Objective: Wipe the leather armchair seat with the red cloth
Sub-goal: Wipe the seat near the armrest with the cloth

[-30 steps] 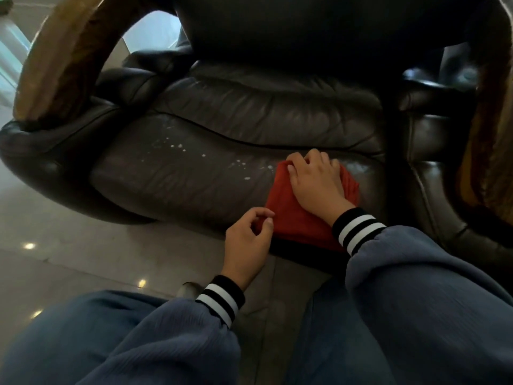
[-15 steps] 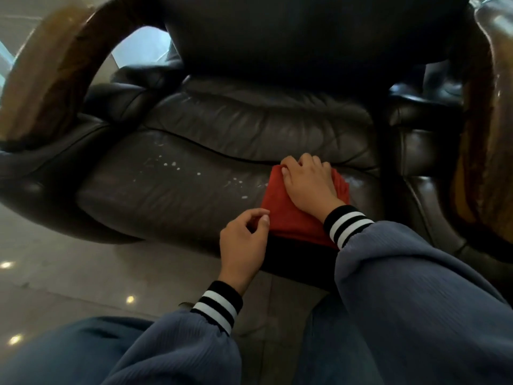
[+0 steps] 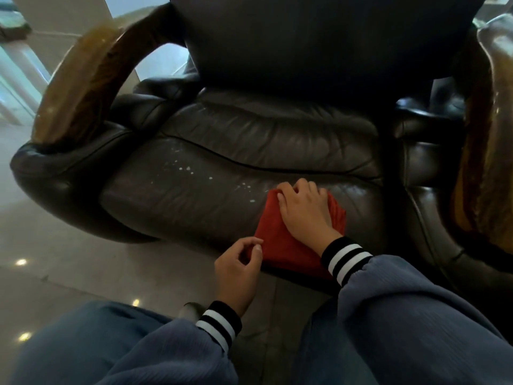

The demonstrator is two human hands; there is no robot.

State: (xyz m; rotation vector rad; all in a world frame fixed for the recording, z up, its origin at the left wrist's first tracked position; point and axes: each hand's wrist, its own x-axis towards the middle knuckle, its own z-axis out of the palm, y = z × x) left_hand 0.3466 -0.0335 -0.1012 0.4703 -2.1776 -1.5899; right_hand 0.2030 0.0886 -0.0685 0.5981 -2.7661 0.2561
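Note:
The dark brown leather armchair seat (image 3: pixel 194 195) fills the middle of the view, with several small white specks (image 3: pixel 188 169) left of centre. A folded red cloth (image 3: pixel 280 240) lies on the seat's front right part and hangs over its front edge. My right hand (image 3: pixel 304 211) presses flat on top of the cloth, fingers curled over its far edge. My left hand (image 3: pixel 238 269) pinches the cloth's lower left corner at the seat's front edge.
Curved wooden armrests stand at the left (image 3: pixel 80 84) and right (image 3: pixel 488 134) of the chair. The dark backrest (image 3: pixel 319 37) rises behind the seat. A glossy tiled floor (image 3: pixel 55 259) lies to the left and below. My blue-clad knees fill the bottom.
Both hands and the cloth keep nearly the same place on the seat. The view has tilted up a little, so more of the backrest and armrests shows.

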